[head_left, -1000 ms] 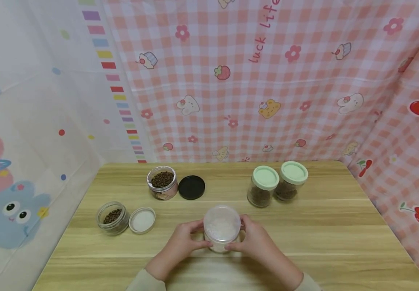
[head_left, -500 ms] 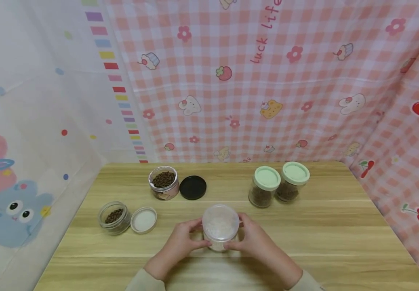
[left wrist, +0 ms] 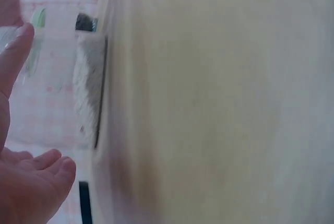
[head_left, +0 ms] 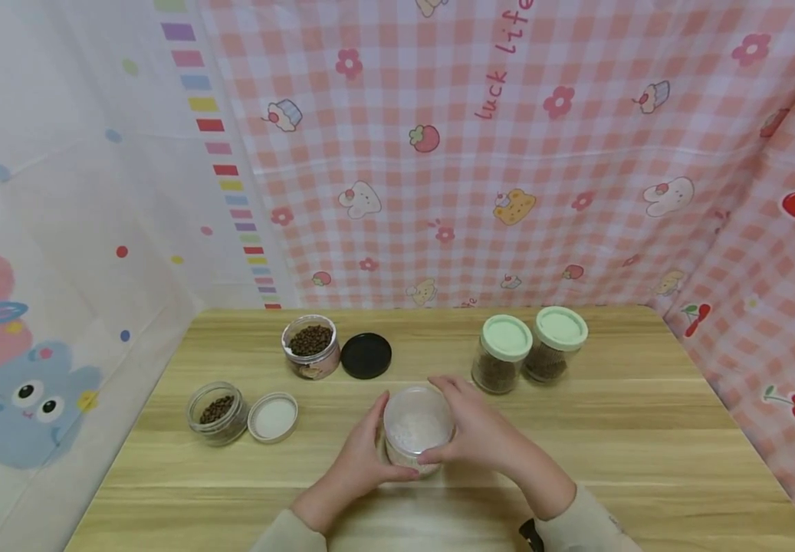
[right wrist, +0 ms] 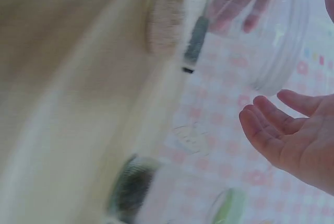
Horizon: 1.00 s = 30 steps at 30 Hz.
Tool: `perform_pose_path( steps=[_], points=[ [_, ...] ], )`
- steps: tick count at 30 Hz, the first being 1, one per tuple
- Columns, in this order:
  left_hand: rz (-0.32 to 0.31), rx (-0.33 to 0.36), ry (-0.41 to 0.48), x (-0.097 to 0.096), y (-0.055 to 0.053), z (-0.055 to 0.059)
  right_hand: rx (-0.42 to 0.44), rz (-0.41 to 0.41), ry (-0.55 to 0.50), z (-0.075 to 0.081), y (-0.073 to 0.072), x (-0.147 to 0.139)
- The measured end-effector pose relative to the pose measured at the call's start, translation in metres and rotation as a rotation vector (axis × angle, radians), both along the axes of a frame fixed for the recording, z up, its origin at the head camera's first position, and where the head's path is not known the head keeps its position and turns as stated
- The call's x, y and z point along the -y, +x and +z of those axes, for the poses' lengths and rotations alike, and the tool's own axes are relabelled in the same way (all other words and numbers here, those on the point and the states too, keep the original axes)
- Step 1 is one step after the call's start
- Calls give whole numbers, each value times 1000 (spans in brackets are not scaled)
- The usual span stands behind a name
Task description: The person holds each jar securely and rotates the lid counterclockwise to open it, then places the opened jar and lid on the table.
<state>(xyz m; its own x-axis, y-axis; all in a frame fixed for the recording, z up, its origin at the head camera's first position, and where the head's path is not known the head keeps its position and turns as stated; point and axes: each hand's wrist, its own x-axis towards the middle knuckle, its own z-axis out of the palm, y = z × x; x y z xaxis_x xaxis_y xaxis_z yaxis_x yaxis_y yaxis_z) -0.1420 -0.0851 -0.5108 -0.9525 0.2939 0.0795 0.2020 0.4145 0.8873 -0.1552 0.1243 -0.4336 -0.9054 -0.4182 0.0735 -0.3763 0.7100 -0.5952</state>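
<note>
A clear jar [head_left: 418,420] with a clear top stands on the table in front of me. White grains [left wrist: 90,88] fill its bottom, seen in the left wrist view. My left hand [head_left: 359,460] is around the jar's left side, fingers extended upward and thumb across the lower front. At its right, my right hand [head_left: 476,429] has spread fingers behind and the thumb before the top rim. In the right wrist view, the right fingers [right wrist: 269,125] are loosely bent, with a gap between them and the jar. Whether the left fingers touch the glass, I cannot tell.
Two green-lidded jars [head_left: 501,354] with dark contents stand at back right. At back left, an open jar [head_left: 310,349] of brown pellets sits beside a black lid [head_left: 366,356]. Another open jar [head_left: 218,415] of pellets and a white lid [head_left: 273,418] are at left.
Both hands have loosened from their earlier grip on the jar. The right hand has shifted up and back around its top; the left fingers have straightened. The jar has stayed nearly in place.
</note>
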Motion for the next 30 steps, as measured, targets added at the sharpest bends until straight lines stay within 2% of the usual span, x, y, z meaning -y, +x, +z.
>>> perform_pose_path(
  steps=[4, 10, 13, 19, 24, 30],
  points=[
    [30, 13, 31, -8, 1, -6, -44, 37, 114, 5, -2, 13],
    [80, 30, 5, -13, -1, -6, -23, -4, 188, 5, -3, 27],
    [77, 55, -2, -13, -2, -4, -25, -17, 201, 6, -4, 29],
    [49, 46, -20, -12, -4, 0, -30, 9, 221, 9, -6, 29],
    [38, 27, -49, -11, -5, 1, -50, 60, 233, 9, -9, 28],
    [-2, 24, -17, -7, -7, -1, -51, 218, 226, 10, -17, 21]
  ],
)
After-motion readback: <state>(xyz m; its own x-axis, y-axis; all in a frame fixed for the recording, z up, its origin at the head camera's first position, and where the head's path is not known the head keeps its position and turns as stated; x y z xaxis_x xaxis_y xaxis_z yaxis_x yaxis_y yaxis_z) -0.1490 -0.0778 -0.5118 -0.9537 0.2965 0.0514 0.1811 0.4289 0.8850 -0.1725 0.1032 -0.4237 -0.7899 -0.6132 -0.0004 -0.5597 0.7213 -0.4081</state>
